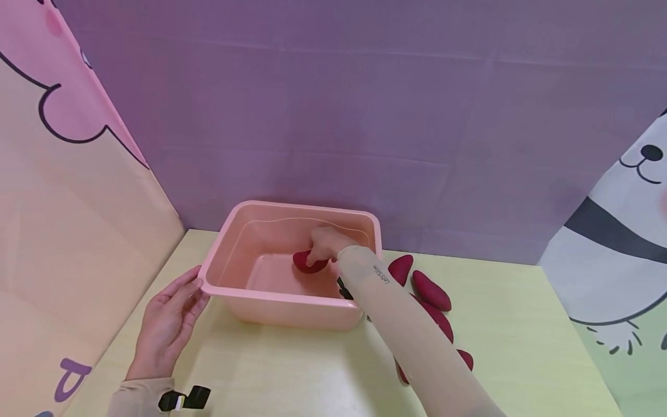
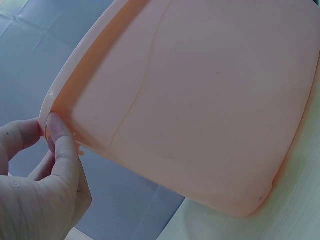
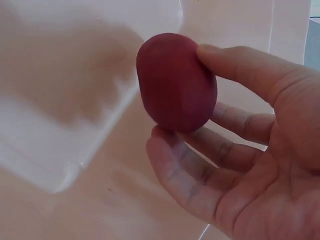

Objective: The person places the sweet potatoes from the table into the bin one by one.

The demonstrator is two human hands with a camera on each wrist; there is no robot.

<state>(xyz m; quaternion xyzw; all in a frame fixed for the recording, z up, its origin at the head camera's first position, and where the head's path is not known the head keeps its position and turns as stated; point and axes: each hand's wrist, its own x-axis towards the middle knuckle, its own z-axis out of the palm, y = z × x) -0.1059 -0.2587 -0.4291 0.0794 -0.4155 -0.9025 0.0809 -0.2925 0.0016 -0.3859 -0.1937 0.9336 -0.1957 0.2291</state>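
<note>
A pink plastic basin (image 1: 292,313) stands on the table towards the back. Its left front corner is pinched at the rim by my left hand (image 1: 168,321), the thumb and fingers on either side of the lip, as the left wrist view confirms. Inside the basin, above its floor, my right hand (image 1: 327,242) grips a red-skinned sweet potato (image 1: 303,264). From the right wrist view, the rounded end of that sweet potato (image 3: 175,82) shows between the thumb and curled fingers. No other sweet potato is visible in the basin, though my right forearm hides part of it.
Several more red sweet potatoes (image 1: 432,291) lie on the pale table (image 1: 521,341) right of the basin, some partly covered by my right forearm. A purple cloth wall (image 1: 365,116) rises close behind the basin. Printed cloth panels stand at the left and right.
</note>
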